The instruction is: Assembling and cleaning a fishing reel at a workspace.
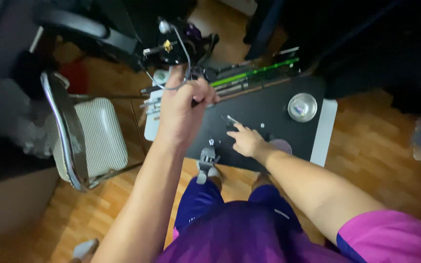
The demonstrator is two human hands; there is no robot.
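Note:
My left hand (180, 108) is raised above the table's left end and closed around a black device (176, 43) with a brass knob and a grey cable looping down from it. My right hand (246, 140) rests low on the black mat (269, 112), its fingers reaching to a small silver part (232, 119) lying there. A small metal clamp (207, 157) sits at the mat's near edge, between my two arms.
A row of long tools, one bright green (254, 72), lies along the mat's far edge. A round metal dish (302, 107) stands at the right end. A chair with a striped cushion (98, 139) is on the left, on a wooden floor.

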